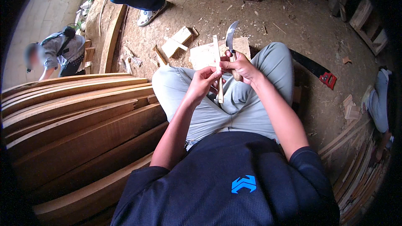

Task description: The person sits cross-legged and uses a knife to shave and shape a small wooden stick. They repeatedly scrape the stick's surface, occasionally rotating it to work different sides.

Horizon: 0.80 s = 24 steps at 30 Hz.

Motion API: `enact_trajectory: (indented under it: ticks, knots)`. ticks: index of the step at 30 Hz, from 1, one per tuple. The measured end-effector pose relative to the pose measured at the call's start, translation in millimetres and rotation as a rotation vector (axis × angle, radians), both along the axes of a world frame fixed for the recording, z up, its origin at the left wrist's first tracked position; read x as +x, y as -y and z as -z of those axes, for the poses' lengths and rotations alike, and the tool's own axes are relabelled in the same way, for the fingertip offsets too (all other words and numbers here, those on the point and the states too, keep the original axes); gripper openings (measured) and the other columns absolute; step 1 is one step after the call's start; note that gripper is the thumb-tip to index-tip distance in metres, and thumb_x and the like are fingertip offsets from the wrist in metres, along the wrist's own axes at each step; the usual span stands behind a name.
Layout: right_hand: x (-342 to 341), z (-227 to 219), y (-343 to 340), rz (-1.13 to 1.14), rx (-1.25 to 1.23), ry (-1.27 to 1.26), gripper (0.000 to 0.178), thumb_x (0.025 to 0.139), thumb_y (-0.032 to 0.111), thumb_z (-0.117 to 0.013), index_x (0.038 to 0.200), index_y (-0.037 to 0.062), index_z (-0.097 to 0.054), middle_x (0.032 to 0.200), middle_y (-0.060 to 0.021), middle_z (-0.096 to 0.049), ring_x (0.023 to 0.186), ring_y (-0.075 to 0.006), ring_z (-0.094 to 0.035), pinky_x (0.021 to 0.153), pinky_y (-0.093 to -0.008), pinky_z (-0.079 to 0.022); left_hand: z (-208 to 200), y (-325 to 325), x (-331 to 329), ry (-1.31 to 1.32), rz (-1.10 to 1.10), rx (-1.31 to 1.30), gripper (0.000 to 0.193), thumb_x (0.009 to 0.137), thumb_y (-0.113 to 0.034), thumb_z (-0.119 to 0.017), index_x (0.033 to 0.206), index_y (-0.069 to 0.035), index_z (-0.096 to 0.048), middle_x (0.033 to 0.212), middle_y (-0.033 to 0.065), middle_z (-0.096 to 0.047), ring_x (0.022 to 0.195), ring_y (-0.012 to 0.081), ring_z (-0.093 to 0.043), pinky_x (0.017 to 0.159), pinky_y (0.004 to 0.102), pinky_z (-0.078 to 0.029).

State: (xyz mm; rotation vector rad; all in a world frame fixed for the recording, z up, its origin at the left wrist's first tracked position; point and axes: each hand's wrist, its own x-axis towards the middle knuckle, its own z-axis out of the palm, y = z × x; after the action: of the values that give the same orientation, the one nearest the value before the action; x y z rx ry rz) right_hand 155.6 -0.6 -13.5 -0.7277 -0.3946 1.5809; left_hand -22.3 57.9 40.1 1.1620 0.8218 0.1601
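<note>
Left hand [202, 83] pinches thin, straight, pale wooden strip [216, 51] near twelve o'clock; right hand [244, 68] grasps steel, curved-bladed, wooden-handled knife [230, 42]. Strip appears narrowed already; remaining trimming cannot be determined.

No words or numbers can be read. The 1 clear graphic sign is a bright blue angular emblem [250, 180], built of bent, pointed bars, on the front of the wearer's dark short-sleeved T-shirt [209, 167]. Any marking on the red-handled handsaw [314, 68] is too small to tell.
</note>
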Motion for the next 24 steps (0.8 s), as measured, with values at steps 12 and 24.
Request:
enact_trajectory:
  ticks: [12,24]
  knots:
    - [4,-25,8,0.010,-0.057,0.015,0.030,0.085,0.008,-0.069,0.085,0.0151,-0.039,0.100,-0.0105,-0.065,0.086,-0.0183,-0.065,0.079,-0.0332,-0.054,-2,2,0,0.048,-0.044,-0.154,0.029,0.094,-0.028,-0.059,0.107,-0.002,-0.060,0.090,0.0067,-0.066,0.063,0.0110,-0.062,0.054,0.0260,-0.053]
    - [6,-24,9,0.001,-0.006,0.064,0.027,0.087,0.005,-0.064,0.087,0.0150,-0.039,0.108,-0.0144,-0.064,0.090,-0.0177,-0.065,0.078,-0.0310,-0.054,-2,5,-2,0.074,-0.014,-0.135,0.023,0.090,-0.023,-0.062,0.102,-0.004,-0.058,0.087,0.0042,-0.062,0.063,0.0107,-0.061,0.055,0.0282,-0.054]
